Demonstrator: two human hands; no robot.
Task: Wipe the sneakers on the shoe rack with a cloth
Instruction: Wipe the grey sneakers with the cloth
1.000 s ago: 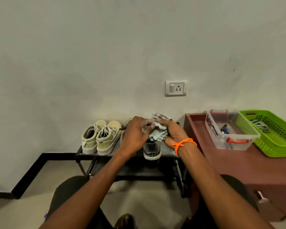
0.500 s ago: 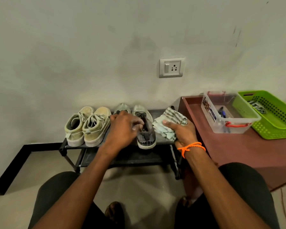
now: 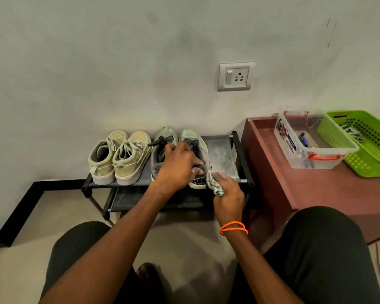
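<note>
The fingers (image 3: pixel 196 165) of our left hand (image 3: pixel 177 166) curl over the top of the grey sneaker (image 3: pixel 194 145) and hold it. Our right hand (image 3: pixel 227 191) grips the checked cloth (image 3: pixel 214 183) and presses it on the sneaker's right side, near the heel. The sneaker sits on the top shelf of the black shoe rack (image 3: pixel 223 154). It lies long from front to back, toe to the wall, heel to us. Its twin (image 3: pixel 162 141) touches it on the left. Two cream sneakers (image 3: pixel 119 156) stand further left, toes to the wall too.
</note>
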